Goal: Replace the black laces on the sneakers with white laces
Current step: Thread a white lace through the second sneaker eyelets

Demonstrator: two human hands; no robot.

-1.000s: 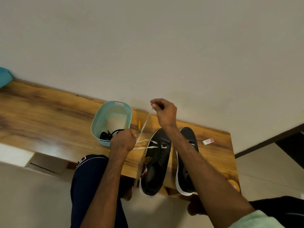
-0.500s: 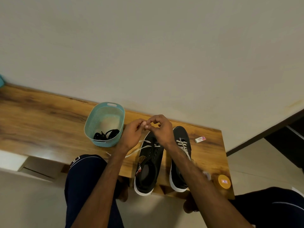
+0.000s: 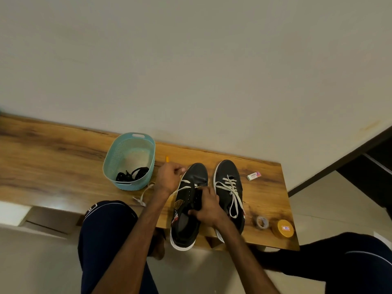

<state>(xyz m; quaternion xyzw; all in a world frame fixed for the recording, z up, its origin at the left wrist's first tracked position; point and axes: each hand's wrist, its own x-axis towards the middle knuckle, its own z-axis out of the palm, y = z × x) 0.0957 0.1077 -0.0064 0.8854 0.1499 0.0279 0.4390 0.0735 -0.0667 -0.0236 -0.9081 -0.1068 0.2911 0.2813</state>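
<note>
Little of the writing here can be read. The pink-and-white eraser (image 3: 254,176) bears print too small to make out, and the yellow round tin (image 3: 285,228) has a red-and-white label whose characters are a blur. The half-laced sneaker (image 3: 187,200) lies on the wooden worktop (image 3: 53,166) with its heel over the near edge. It shows a gold emblem on its side and a red, white and blue tab near the collar, neither legible. A white lace (image 3: 185,181) crosses its lower eyelets. The left hand (image 3: 169,177) sits just left of this sneaker's toe, its fingers curled and pinched together on the lace. The lace's loose tail trails further left, partly hidden under the wrist. The right hand (image 3: 210,209) rests on top of the sneaker, fingers clamped round the tongue, so the upper eyelets are hidden. Just right of this sneaker stands the other sneaker (image 3: 227,169), already threaded in white. The eraser lies beyond it on that side. A roll of tape (image 3: 262,222) and the tin lie right of the sneaker's heel, near the worktop's edge. To the sneaker's left stands a teal basket (image 3: 127,184) holding the black laces (image 3: 132,176). A small orange stub (image 3: 167,159) lies past the toe, close to the wall.
</note>
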